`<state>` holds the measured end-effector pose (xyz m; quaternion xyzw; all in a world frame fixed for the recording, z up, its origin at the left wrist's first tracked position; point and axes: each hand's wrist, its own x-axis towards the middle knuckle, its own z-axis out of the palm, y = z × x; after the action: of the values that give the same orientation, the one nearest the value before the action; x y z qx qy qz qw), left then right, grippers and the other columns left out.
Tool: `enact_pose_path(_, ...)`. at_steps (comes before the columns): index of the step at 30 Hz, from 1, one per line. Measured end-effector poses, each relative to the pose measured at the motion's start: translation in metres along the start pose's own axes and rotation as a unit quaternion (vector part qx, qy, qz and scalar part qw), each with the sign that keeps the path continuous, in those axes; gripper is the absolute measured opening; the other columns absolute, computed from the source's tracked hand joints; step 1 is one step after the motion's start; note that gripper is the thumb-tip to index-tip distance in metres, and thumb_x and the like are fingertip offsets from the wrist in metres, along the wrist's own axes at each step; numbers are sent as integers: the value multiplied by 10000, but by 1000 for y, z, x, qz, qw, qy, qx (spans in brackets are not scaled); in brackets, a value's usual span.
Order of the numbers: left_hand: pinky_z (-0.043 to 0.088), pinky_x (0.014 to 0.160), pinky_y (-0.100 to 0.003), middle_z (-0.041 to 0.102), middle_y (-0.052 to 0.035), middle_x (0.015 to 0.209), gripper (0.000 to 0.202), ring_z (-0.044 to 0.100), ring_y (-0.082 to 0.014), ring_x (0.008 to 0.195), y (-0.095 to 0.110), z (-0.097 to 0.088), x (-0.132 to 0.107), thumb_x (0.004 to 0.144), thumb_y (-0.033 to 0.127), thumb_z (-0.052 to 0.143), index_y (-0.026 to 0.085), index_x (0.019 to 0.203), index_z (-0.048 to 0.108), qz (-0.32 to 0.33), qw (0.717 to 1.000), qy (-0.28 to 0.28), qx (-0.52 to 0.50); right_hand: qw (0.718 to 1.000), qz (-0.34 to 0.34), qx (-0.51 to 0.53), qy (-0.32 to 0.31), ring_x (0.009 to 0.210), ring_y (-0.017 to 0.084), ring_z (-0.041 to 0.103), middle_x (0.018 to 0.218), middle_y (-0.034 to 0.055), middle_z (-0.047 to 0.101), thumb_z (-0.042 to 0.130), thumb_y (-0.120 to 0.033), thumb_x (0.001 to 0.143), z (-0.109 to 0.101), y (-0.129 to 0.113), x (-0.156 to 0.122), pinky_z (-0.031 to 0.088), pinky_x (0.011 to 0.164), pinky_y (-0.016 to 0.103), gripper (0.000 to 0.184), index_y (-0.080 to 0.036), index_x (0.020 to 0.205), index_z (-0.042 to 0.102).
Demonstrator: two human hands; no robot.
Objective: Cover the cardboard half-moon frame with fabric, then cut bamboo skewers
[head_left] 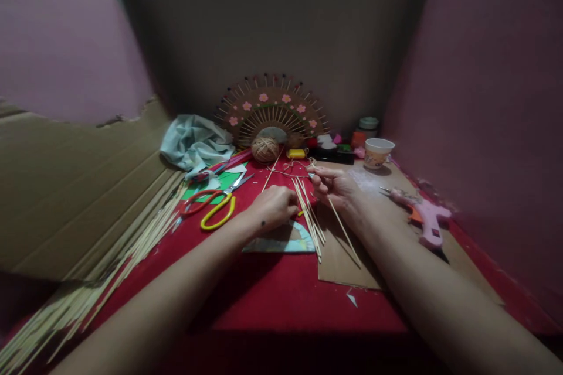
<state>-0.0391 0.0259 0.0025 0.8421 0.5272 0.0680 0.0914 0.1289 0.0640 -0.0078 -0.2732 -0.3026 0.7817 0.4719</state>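
My right hand is closed in a pinch on a thin bamboo stick, which slants down toward me. Beige twine loops near its fingertips. Left of it, my left hand is curled, its fingertips turned away and mostly hidden, so what they grip is unclear. Behind its knuckles another thin stick points away, and a small yellow bit shows by the fingers. Between the hands lies a loose bunch of bamboo sticks. Under my left hand sits a cardboard piece with a light blue patterned border.
Scissors lie at left beside long bamboo sticks. A twine ball and a flowered stick fan stand at the back. At right are a cardboard sheet, a paper cup and a pink glue gun.
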Motion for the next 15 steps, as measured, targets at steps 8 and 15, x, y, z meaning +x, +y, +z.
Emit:
enact_pose_path(8,323,501,-243,608,-35,580,184,543,-151,558,-1,3,11,721,256,514,183,598,629,-10,1000,-23,16,1000,16,-1,1,290,46,368,425,-22,528,481,-91,760,4,2,0,254,280,138,129,-104,737,608)
enact_pose_path(15,325,489,-229,605,-9,612,145,517,-133,562,-13,-11,2,710,215,486,161,689,620,-30,999,-10,-30,1000,23,-10,-3,289,42,372,429,-21,532,509,-104,750,1,6,3,231,273,141,103,-106,714,606)
